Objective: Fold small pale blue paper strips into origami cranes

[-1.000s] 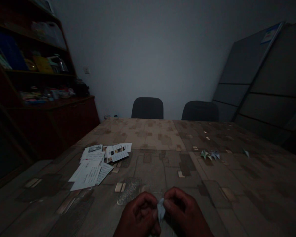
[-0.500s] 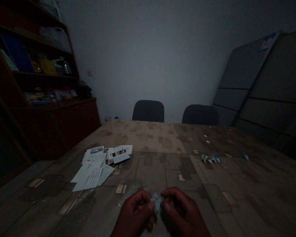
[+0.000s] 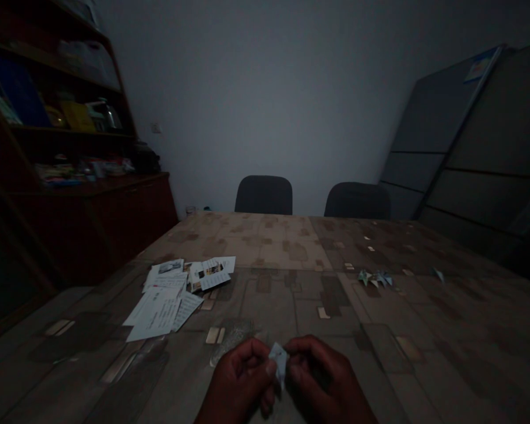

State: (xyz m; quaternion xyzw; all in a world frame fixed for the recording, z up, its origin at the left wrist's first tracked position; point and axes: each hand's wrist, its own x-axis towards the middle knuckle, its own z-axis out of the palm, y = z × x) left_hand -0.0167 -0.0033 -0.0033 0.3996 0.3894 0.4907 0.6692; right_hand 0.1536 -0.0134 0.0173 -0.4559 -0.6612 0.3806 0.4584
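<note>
A small folded piece of pale paper [image 3: 278, 359] is held upright between my two hands, low in the middle of the view. My left hand [image 3: 247, 377] pinches its left side between thumb and fingers. On the other side, my right hand [image 3: 322, 374] is closed with thumb and forefinger at the paper's right edge. Several small folded paper pieces [image 3: 375, 278] stand in a cluster on the table to the right, and one more folded paper [image 3: 439, 274] lies farther right. Dim light hides the finer folds.
Loose printed paper sheets [image 3: 156, 309] are piled at the left of the patterned tablecloth [image 3: 287, 294]. Two dark chairs [image 3: 264, 194] stand behind the far edge. A wooden cabinet with shelves [image 3: 88, 194] is at the left, and grey panels [image 3: 428, 118] lean at the right.
The folded paper has turned slightly and shows a flatter, narrower face between my fingers. Both hands stay almost in place. The view has tilted a little.
</note>
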